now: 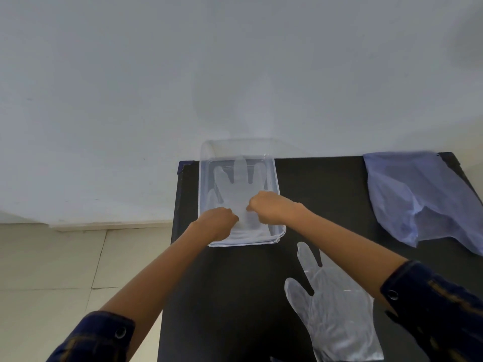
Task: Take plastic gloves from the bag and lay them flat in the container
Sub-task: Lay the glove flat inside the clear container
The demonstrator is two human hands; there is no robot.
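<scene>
A clear glove [236, 189] is pinched at its cuff by the left hand [218, 223] and right hand [265, 209], inside the container [277, 188] at the worktop's [230, 296] far-left edge. A second glove [337, 312] is laid near the front; the bag [418, 197] is slumped far right, bare worktop between.

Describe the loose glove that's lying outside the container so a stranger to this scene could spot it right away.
Start at the black table. Its near right part, in front of the clear container, holds a clear plastic glove lying flat, fingers pointing away. Unlike the glove in the container, no hand touches it, and the bluish bag lies farther back.
</scene>
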